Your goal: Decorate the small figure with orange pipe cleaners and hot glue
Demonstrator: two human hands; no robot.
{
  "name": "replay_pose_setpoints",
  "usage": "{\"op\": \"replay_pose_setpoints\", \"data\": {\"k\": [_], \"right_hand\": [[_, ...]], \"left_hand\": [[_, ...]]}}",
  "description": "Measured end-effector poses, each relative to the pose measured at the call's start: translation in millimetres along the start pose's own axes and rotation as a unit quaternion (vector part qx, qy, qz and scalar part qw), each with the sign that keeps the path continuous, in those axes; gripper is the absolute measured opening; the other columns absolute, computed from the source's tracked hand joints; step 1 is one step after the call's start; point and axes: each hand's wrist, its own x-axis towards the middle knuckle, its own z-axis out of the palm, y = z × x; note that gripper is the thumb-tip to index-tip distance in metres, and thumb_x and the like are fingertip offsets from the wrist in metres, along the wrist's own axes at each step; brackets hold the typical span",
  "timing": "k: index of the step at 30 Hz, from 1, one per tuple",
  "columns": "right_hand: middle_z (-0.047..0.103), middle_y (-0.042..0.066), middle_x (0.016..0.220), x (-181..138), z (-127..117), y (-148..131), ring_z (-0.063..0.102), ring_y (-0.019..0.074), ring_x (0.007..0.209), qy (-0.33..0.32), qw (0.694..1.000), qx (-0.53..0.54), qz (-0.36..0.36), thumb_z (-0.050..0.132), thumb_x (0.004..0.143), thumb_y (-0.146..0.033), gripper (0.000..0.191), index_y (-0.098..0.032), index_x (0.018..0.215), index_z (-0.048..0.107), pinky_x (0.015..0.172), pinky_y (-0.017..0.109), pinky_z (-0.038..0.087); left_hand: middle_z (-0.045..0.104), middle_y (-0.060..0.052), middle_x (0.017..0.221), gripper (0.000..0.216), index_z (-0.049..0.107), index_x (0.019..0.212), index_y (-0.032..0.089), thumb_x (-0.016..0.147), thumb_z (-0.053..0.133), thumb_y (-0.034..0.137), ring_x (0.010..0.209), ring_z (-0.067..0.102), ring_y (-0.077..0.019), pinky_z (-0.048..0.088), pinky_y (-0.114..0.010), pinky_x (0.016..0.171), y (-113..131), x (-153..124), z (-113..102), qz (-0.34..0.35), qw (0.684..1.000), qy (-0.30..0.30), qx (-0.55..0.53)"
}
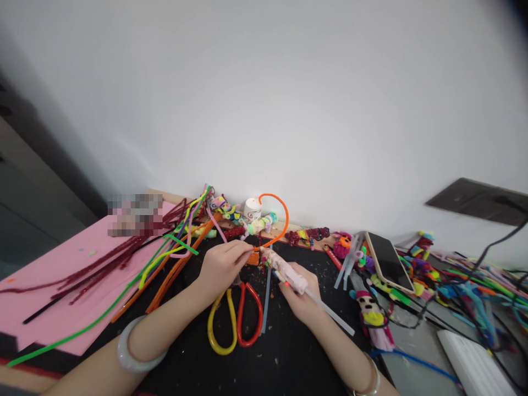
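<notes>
My right hand (pixel 303 294) is wrapped around a pale glue gun (pixel 291 276), its nozzle pointing up and left. A translucent glue stick (pixel 332 314) sticks out of its back end. Fingertips of my left hand (pixel 226 261) pinch one end of an orange pipe cleaner (pixel 286 212), which curves up in a loop toward the wall. The nozzle is close to the pinched end; whether they touch I cannot tell. Just below the fingertips is a small orange piece (pixel 252 258), partly hidden. Scissors with one yellow and one red handle (pixel 249 344) lie beneath, blades mostly hidden.
Loose pipe cleaners (pixel 173 280) spread over pink sheets (pixel 45 308) at left. Along the wall stand a white cup-like roll (pixel 252 210) and small pipe-cleaner figures (pixel 225 208). To the right are a phone (pixel 390 261), a doll figure (pixel 373 319), cables and a white power strip (pixel 474 360).
</notes>
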Motion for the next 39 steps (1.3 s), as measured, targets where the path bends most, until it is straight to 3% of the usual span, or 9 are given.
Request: {"op": "replay_pose_setpoints", "data": {"k": [10,26,39], "right_hand": [[0.063,0.002,0.072,0.5,-1.9,-0.8,0.059,0.0155,0.064,0.024,1.0,-0.001,0.012,0.05,0.071,-0.013,0.017,-0.017,0.084,0.06,0.059,0.024,0.045],[0.056,0.0,0.065,-2.2,0.0,-2.8,0.053,0.0131,0.056,-0.026,1.0,0.017,0.001,0.05,0.071,-0.012,0.011,-0.018,0.078,0.057,0.052,0.023,0.04],[0.051,-0.001,0.061,-1.1,-0.4,-4.7,0.05,0.0141,0.055,-0.027,0.999,0.014,0.016,0.049,0.071,-0.014,0.006,-0.019,0.071,0.051,0.051,0.025,0.036]], "left_hand": [[0.069,-0.004,0.081,0.012,0.063,0.086,0.017,0.083,0.052,0.016,0.075,0.064,-0.0141,0.051,-0.025,0.072,-1.1,0.8,0.6,0.005,1.0,0.012,0.003],[0.069,-0.003,0.08,0.011,0.063,0.083,0.016,0.083,0.052,0.015,0.073,0.064,-0.0133,0.05,-0.024,0.07,-1.0,-0.2,1.1,0.013,1.0,0.006,0.005],[0.069,-0.004,0.079,0.011,0.063,0.083,0.016,0.083,0.052,0.014,0.071,0.064,-0.0133,0.051,-0.024,0.069,-1.0,0.4,0.9,0.022,1.0,0.013,0.013]]}}
